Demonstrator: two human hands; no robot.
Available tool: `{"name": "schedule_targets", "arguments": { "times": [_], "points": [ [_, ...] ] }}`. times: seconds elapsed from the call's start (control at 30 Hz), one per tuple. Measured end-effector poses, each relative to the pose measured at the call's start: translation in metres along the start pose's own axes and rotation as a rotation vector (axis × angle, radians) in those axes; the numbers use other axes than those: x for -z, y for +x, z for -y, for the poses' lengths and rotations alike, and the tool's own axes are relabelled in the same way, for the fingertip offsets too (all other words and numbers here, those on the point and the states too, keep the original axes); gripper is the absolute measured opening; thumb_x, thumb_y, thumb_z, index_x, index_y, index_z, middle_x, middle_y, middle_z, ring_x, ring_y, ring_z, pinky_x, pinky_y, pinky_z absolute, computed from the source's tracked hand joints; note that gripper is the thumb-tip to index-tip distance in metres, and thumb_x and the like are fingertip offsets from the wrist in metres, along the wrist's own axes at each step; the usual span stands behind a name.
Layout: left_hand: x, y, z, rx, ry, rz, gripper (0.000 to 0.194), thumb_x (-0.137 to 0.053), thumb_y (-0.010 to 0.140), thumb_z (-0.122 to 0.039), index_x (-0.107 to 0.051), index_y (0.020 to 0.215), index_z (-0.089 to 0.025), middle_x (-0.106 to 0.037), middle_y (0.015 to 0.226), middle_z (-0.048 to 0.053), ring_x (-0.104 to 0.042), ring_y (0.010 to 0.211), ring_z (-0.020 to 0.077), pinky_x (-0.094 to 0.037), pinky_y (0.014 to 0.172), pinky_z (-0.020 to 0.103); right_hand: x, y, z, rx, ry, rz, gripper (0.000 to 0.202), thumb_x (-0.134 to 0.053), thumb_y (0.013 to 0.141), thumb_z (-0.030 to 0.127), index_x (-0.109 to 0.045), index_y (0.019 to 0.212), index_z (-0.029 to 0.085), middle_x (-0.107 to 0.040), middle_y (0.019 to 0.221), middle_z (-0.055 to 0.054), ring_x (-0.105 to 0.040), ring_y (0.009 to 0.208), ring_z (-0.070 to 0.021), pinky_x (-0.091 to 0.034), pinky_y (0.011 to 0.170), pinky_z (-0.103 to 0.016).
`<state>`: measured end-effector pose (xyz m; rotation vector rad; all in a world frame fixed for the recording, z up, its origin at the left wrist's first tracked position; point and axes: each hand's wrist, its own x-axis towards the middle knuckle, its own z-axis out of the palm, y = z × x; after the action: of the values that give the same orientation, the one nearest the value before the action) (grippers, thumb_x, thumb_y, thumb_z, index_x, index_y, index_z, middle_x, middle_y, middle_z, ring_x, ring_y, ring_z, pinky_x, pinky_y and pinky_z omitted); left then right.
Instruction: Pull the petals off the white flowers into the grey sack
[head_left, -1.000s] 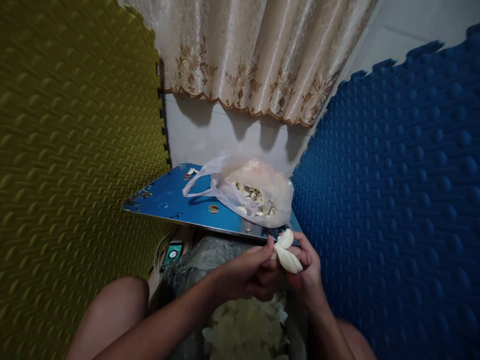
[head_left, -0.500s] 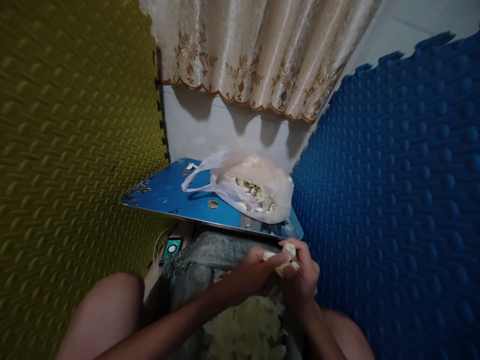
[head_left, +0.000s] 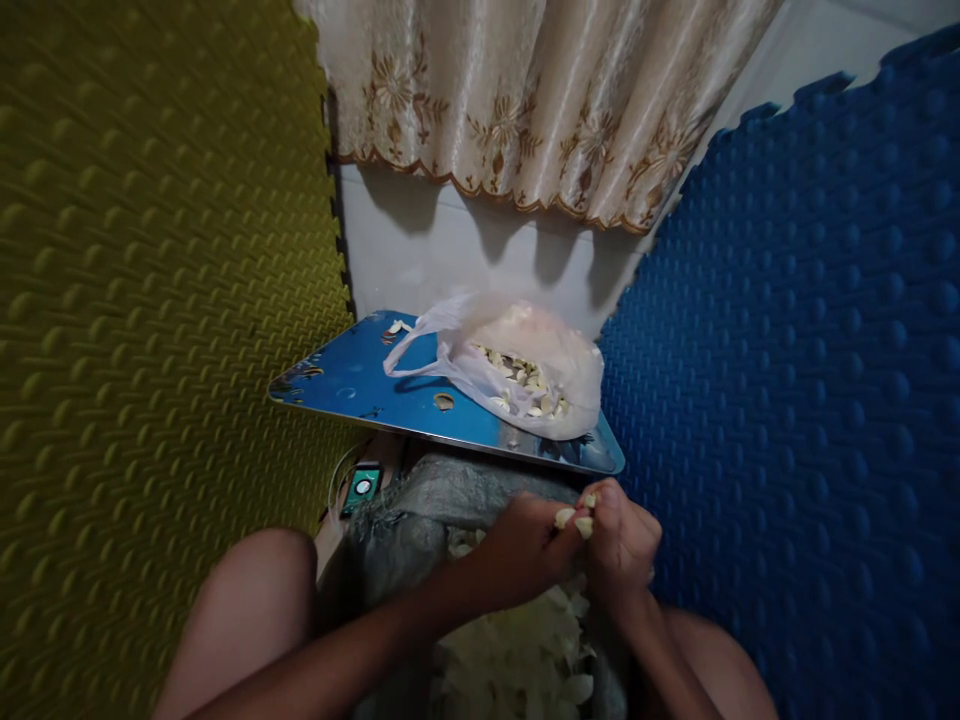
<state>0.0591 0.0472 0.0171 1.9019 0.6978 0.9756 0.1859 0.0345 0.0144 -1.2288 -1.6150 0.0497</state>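
Small pale pieces [head_left: 583,526], too small to name for certain, sit between my two hands in the head view. My left hand [head_left: 534,545] is closed on some of them, fingers curled in. Touching it on the right, my right hand [head_left: 621,540] is also closed, with a pale piece showing at its fingertips. Below my hands a grey-green sack [head_left: 409,550] lies open between my knees, with many thin pale flakes [head_left: 510,650] inside. Beyond it, a white plastic bag [head_left: 559,345] holding similar pale pieces rests on a blue board [head_left: 352,385].
A phone [head_left: 363,488] with a cable lies left of the sack. A brown oval bit [head_left: 443,401] and a few white bits [head_left: 397,327] are on the board. A yellow foam mat [head_left: 172,250] stands left, a blue one [head_left: 810,330] right. A curtain [head_left: 510,90] hangs behind.
My hands have closed more tightly around the pale pieces, and less of them shows. The whole view has shifted slightly, so the surroundings appear a little further right.
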Motion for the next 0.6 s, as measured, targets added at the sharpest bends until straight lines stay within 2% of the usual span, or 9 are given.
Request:
{"name": "schedule_targets", "arguments": {
  "times": [0.1, 0.17, 0.23, 0.3, 0.37, 0.43, 0.53, 0.6],
  "points": [
    [0.011, 0.005, -0.001, 0.006, 0.104, -0.017, 0.041, -0.032, 0.092, -0.036, -0.038, 0.055, -0.018, -0.037, 0.052, -0.004, -0.037, 0.052, 0.0108, -0.025, 0.053, 0.023, -0.003, 0.007, 0.001, -0.049, 0.037, 0.034, 0.032, -0.035, 0.091, 0.034, -0.054, 0.069, 0.02, -0.054, 0.058, 0.001, -0.051, 0.052, -0.0138, -0.038, 0.054, -0.025],
    [0.022, 0.008, -0.003, 0.019, 0.173, -0.054, 0.041, -0.032, 0.092, -0.041, -0.047, 0.062, -0.018, -0.047, 0.058, -0.002, -0.044, 0.057, 0.0128, -0.028, 0.054, 0.023, -0.005, 0.013, 0.001, -0.15, 0.165, 0.104, 0.032, -0.034, 0.092, 0.039, -0.059, 0.092, 0.02, -0.064, 0.078, -0.002, -0.059, 0.067, -0.0158, -0.043, 0.06, -0.024],
    [0.033, 0.009, -0.004, 0.015, 0.306, -0.089, 0.036, -0.037, 0.091, -0.043, -0.054, 0.072, -0.018, -0.056, 0.067, 0.001, -0.05, 0.062, 0.0156, -0.03, 0.056, 0.024, -0.007, 0.017, -0.002, -0.284, 0.379, 0.235, 0.042, -0.029, 0.093, 0.046, -0.052, 0.117, 0.022, -0.064, 0.104, -0.005, -0.061, 0.09, -0.0192, -0.046, 0.076, -0.028],
    [0.039, 0.009, -0.002, -0.013, 0.586, -0.123, 0.031, -0.041, 0.09, -0.041, -0.057, 0.08, -0.017, -0.061, 0.072, 0.004, -0.055, 0.065, 0.0181, -0.031, 0.056, 0.025, -0.009, 0.02, -0.005, -0.356, 0.49, 0.316, 0.05, -0.031, 0.09, 0.052, -0.045, 0.128, 0.024, -0.057, 0.121, -0.007, -0.053, 0.11, -0.0224, -0.04, 0.092, -0.033],
    [0.039, 0.007, 0.002, -0.056, 0.934, -0.167, 0.029, -0.04, 0.091, -0.036, -0.057, 0.081, -0.015, -0.061, 0.072, 0.006, -0.057, 0.064, 0.0201, -0.032, 0.053, 0.027, -0.012, 0.02, -0.006, -0.344, 0.439, 0.325, 0.053, -0.041, 0.086, 0.055, -0.049, 0.127, 0.023, -0.054, 0.126, -0.008, -0.046, 0.118, -0.0252, -0.034, 0.1, -0.036],
    [0.034, 0.004, 0.006, -0.113, 1.173, -0.205, 0.024, -0.041, 0.091, -0.029, -0.056, 0.079, -0.015, -0.06, 0.07, 0.007, -0.058, 0.064, 0.0219, -0.033, 0.051, 0.029, -0.013, 0.02, -0.003, -0.344, 0.434, 0.373, 0.051, -0.047, 0.084, 0.053, -0.053, 0.124, 0.022, -0.055, 0.125, -0.008, -0.046, 0.118, -0.0262, -0.033, 0.1, -0.037],
    [0.025, -0.001, 0.007, -0.174, 1.297, -0.221, 0.014, -0.042, 0.089, -0.016, -0.055, 0.081, -0.017, -0.058, 0.072, 0.005, -0.057, 0.067, 0.0218, -0.031, 0.047, 0.029, -0.015, 0.018, 0.005, -0.439, 0.587, 0.458, 0.047, -0.052, 0.083, 0.047, -0.054, 0.123, 0.021, -0.058, 0.123, -0.006, -0.05, 0.115, -0.0247, -0.037, 0.098, -0.034],
    [0.022, -0.004, 0.003, -0.181, 1.28, -0.206, 0.009, -0.046, 0.088, -0.016, -0.055, 0.088, -0.017, -0.059, 0.076, 0.004, -0.056, 0.068, 0.0212, -0.028, 0.045, 0.029, -0.016, 0.018, 0.006, -0.565, 0.674, 0.377, 0.047, -0.055, 0.081, 0.046, -0.055, 0.12, 0.019, -0.064, 0.114, -0.007, -0.054, 0.109, -0.025, -0.042, 0.092, -0.034]
  ]
}}
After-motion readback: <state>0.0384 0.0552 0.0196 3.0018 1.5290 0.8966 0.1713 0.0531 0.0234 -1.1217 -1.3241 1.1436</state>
